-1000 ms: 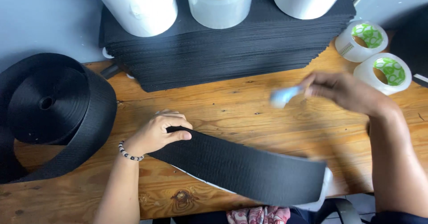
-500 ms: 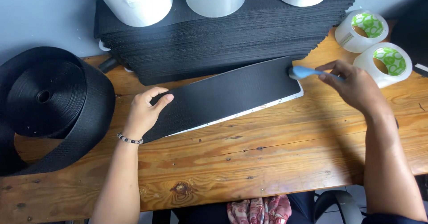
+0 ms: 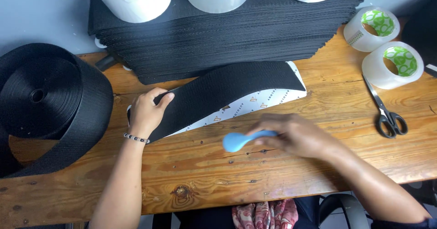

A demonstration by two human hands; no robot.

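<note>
1. While the right hand (image 3: 298,135) is hovering low over the worktop (image 3: 273,174), its grip is closing around the handle of a small blue tool (image 3: 241,140), whose rounded end is pointing left and looking motion-blurred.
2. The left hand (image 3: 145,113) is pressing down, fingers spread and nothing enclosed, on the left end of a black strip (image 3: 227,92); a beaded bracelet (image 3: 136,138) is sitting at the wrist.
3. The strip is lying at a slant across the wood, its white printed backing (image 3: 236,110) showing along the near edge, and its far end is resting just beside the tall stack of black sheets (image 3: 218,38).
4. A large coil of black webbing (image 3: 45,106) is sitting to the left; two tape rolls (image 3: 384,42) and scissors (image 3: 387,113) are lying to the right, well apart from both hands.
5. As a judgement: since only one end is being pinned, the free end could be shifting or lifting once the tool is pushing on it, leaving the black layer skewed or wrinkled on its backing. The blurred, fast-moving tool could also be slipping in a loose hold.
</note>
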